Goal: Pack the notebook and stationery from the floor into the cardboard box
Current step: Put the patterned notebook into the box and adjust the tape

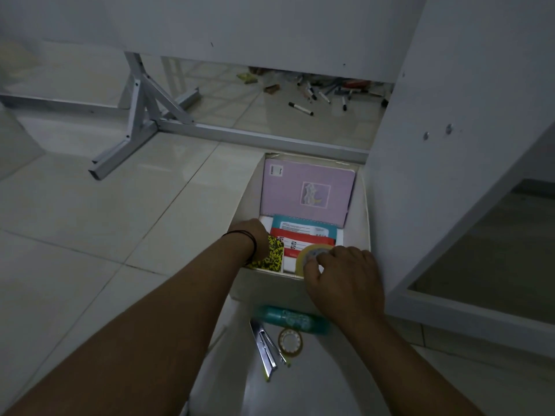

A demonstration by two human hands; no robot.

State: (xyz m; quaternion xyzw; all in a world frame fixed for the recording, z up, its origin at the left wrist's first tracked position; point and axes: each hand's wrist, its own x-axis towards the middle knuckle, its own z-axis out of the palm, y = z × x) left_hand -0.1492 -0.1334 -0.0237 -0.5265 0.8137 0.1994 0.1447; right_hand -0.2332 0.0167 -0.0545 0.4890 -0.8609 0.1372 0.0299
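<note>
Tape going into the box!
Right hand (342, 283) fingers pinch the tape (312, 256) rim: light, stiff. Left hand (249, 235) fingers hidden in the box (367, 217).

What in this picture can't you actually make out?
- Left hand fingers: head view, tucked down inside the box.
- Printing on the red packet: too small.
- Markers under the desk: far, dim, partly cut off.
- Tape roll: half covered by the right hand.

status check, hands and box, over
Left hand in box, on yellow-black item. Right hand gripping tape roll at box edge. Stapler, small tape, teal tube unpacked.
</note>
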